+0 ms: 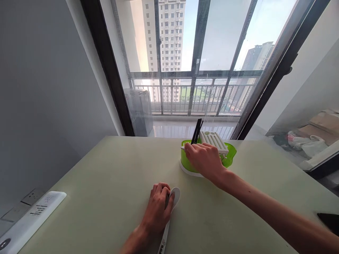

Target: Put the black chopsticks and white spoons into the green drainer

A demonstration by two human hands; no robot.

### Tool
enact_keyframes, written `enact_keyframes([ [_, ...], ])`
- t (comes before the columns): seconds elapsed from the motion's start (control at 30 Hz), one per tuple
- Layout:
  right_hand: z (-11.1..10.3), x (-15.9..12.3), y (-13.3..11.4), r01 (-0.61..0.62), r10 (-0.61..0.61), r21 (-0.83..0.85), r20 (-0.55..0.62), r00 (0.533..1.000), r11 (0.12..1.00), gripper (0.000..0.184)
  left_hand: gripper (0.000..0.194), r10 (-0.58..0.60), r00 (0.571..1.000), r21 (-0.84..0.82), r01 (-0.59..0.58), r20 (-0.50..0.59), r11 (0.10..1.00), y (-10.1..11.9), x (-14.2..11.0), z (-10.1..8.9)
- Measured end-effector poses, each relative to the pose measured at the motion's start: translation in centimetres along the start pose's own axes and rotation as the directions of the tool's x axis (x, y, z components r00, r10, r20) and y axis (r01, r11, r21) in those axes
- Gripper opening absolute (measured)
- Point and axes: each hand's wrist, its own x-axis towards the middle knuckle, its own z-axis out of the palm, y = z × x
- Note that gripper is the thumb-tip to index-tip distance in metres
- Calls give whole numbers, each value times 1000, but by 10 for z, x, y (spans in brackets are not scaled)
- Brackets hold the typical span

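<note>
A green utensil holder [186, 163] with a white base stands toward the table's far edge. Black chopsticks [196, 131] poke up from its left side, and a white slotted rack [213, 141] sits on top. My right hand [206, 158] reaches over the front of the holder, its fingers closed. A small white tip shows left of those fingers; what it belongs to is hidden. Nearer to me, my left hand [159, 206] rests on the table with curled fingers, its thumb against a white spoon [176, 194]. The spoon's long handle runs toward me past the wrist.
The pale green table [119, 169] stretches to a glass door with a balcony behind it. A long white device [39, 215] lies along the left edge by a wall socket [31, 196]. Cardboard boxes [321, 123] and a white bag [312, 144] are beyond the right side.
</note>
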Motion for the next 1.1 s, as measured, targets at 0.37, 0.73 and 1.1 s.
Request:
enact_keyframes([
  [0.37, -12, -12, -9, 17, -17, 43, 13, 1000, 999, 17, 44, -230, 968, -357, 251, 102, 900, 12, 0, -7],
  [0.73, -43, -61, -62, -365, -208, 836, 476, 855, 409, 36, 63, -104, 927, -803, 364, 360, 472, 26, -1, -20],
  [1.1, -85, -26, 0, -248, 75, 812, 246, 966, 529, 39, 60, -171, 918, -833, 396, 357, 386, 18, 0, -22],
])
